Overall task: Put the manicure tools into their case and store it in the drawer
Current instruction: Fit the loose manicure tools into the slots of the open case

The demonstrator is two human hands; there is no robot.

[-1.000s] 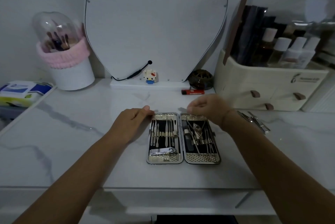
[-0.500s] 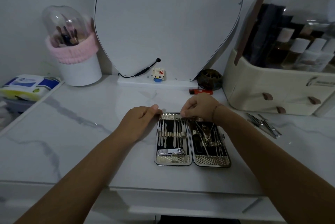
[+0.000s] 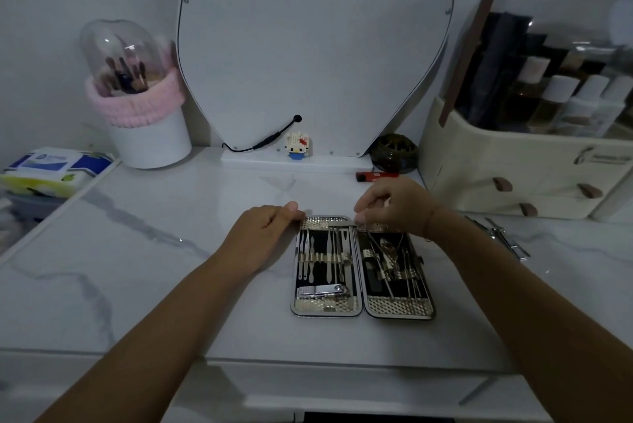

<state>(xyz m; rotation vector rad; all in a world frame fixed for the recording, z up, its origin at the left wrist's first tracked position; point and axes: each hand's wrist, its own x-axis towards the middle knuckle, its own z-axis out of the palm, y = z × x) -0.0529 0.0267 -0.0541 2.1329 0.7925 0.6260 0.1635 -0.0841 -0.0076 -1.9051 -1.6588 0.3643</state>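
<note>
The manicure case (image 3: 362, 311) lies open flat on the marble tabletop, both halves lined with steel tools under straps. A nail clipper (image 3: 323, 290) sits low in the left half. My left hand (image 3: 263, 234) rests curled at the case's top-left corner, thumb pressed on its edge. My right hand (image 3: 397, 206) hovers over the top of the right half, fingertips pinched on the upper end of a thin tool (image 3: 380, 265) that lies slanted there. Loose metal tools (image 3: 503, 239) lie on the table to the right. The drawer front (image 3: 342, 391) shows below the table edge.
A cosmetics organiser (image 3: 496, 162) with small drawers stands at the back right. A mirror (image 3: 308, 45) leans at the back, with a small toy figure (image 3: 297, 145), a dark jar (image 3: 397, 152) and a red lighter (image 3: 376, 176) near it. A brush holder (image 3: 150, 135) and wipes pack (image 3: 51, 170) sit left.
My right hand has lifted slightly over the right half's top edge, fingers still pinched. My left hand stays at the case's corner. The view has shifted a little.
</note>
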